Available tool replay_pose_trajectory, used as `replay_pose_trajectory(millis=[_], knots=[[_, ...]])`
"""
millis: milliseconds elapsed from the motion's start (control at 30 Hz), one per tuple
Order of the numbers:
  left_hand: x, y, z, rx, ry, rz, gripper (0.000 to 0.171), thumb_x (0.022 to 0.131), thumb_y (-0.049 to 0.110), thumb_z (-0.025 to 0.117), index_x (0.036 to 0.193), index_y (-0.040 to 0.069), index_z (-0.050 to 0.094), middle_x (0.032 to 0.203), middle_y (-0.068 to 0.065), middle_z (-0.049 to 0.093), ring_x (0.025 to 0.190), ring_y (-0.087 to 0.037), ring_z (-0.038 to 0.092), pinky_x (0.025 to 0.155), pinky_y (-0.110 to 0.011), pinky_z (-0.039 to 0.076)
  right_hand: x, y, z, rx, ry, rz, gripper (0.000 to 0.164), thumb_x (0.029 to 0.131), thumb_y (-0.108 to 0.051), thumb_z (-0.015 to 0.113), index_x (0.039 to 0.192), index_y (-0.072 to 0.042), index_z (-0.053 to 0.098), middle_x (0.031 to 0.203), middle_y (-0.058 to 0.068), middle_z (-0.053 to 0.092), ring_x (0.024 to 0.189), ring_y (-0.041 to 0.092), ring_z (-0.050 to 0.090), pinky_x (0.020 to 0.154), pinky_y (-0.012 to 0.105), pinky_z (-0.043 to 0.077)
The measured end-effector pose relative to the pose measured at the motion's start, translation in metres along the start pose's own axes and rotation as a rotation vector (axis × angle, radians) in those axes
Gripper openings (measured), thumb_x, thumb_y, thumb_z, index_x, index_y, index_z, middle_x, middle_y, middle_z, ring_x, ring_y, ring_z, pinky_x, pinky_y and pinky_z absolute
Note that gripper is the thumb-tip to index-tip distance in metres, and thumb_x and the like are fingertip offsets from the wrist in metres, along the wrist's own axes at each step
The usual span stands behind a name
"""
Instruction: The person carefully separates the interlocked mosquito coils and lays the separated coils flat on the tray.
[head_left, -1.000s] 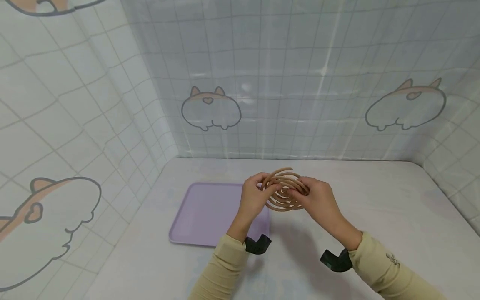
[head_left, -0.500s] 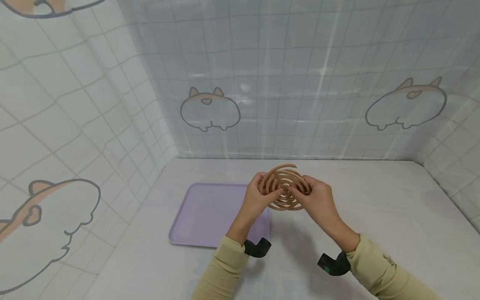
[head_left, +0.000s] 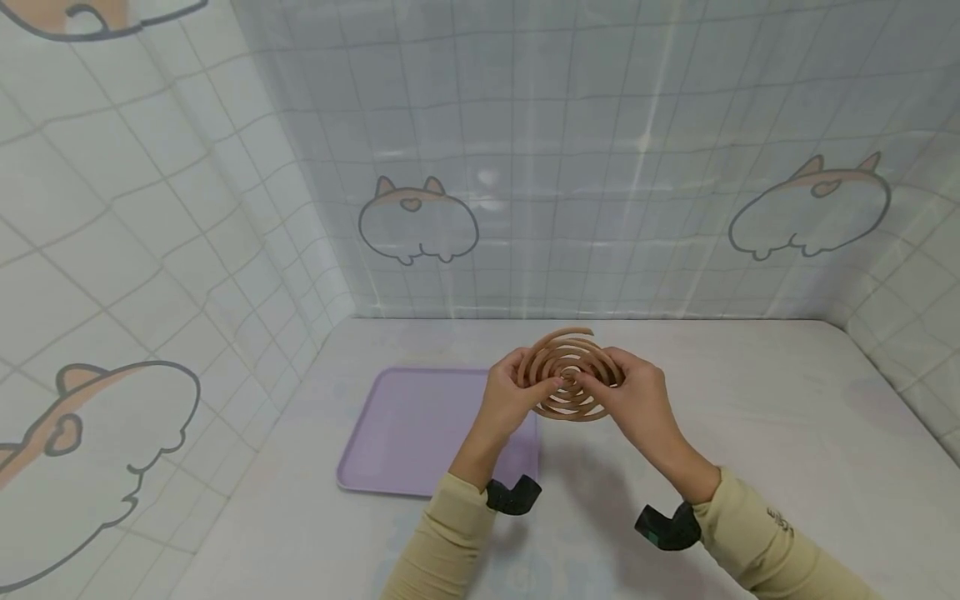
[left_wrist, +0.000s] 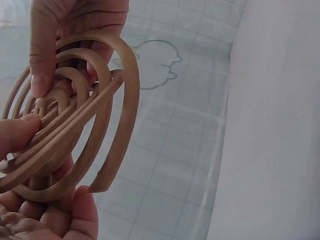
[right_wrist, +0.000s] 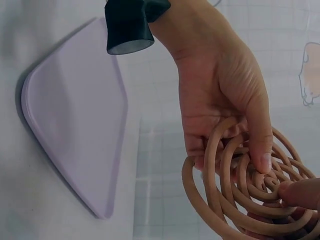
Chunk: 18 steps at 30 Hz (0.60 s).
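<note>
A pair of brown mosquito coils (head_left: 542, 367), nested one in the other, is held up above the table between both hands. My left hand (head_left: 506, 404) grips the left side, thumb on the front near the centre and fingers behind. From the right, my right hand (head_left: 641, 400) grips the coils the same way, its thumb close to the left thumb. In the left wrist view the coil rings (left_wrist: 131, 100) stand apart at an angle, one loose end hanging outward. The right wrist view shows the spiral (right_wrist: 193, 190) with both thumbs near its middle. Most fingers are hidden behind it.
A flat lilac tray (head_left: 420, 429) lies on the white table (head_left: 765, 417), left of the coils and partly behind the left forearm. Tiled-pattern walls (head_left: 555, 208) with dog drawings enclose the back and sides. Black wrist mounts (head_left: 513, 496) sit on both wrists.
Over the first half second the coils turned slightly, their upper loose end rising and shifting right, and the left thumb moved a little. Since then hands and coils have stayed almost still.
</note>
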<state>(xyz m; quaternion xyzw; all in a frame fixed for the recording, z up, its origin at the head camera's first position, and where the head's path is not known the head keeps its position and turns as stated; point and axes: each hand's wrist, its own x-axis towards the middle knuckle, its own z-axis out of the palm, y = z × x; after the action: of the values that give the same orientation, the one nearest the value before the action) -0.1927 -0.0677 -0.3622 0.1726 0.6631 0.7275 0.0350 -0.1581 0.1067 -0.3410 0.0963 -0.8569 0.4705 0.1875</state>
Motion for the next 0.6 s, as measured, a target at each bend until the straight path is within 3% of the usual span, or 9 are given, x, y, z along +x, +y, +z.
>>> replay_pose_trajectory(millis=[233,600], knots=[[0.0007,0.0011,-0.0009,0.025,0.014,-0.021,0.027,0.081,0.000,0.069,0.105,-0.007,0.058,0.084,0.001,0.061,0.075,-0.008,0.057,0.065,-0.021,0.048,0.0000,-0.0017,0.0011,-0.024,0.033,-0.024,0.021,0.078,-0.012,0.074,0.096,-0.006,0.063,0.071,0.003,0.056,0.062,0.014,0.048,0.052,0.022,0.042],[0.0012,0.0016,-0.0008,-0.003,0.028,0.010,0.027,0.081,0.000,0.069,0.104,-0.010,0.060,0.083,-0.001,0.062,0.076,-0.010,0.060,0.067,-0.023,0.049,0.0010,-0.0083,0.0019,-0.046,0.036,-0.027,0.021,0.076,-0.010,0.076,0.090,-0.006,0.061,0.066,0.001,0.050,0.060,0.014,0.046,0.052,0.022,0.040]])
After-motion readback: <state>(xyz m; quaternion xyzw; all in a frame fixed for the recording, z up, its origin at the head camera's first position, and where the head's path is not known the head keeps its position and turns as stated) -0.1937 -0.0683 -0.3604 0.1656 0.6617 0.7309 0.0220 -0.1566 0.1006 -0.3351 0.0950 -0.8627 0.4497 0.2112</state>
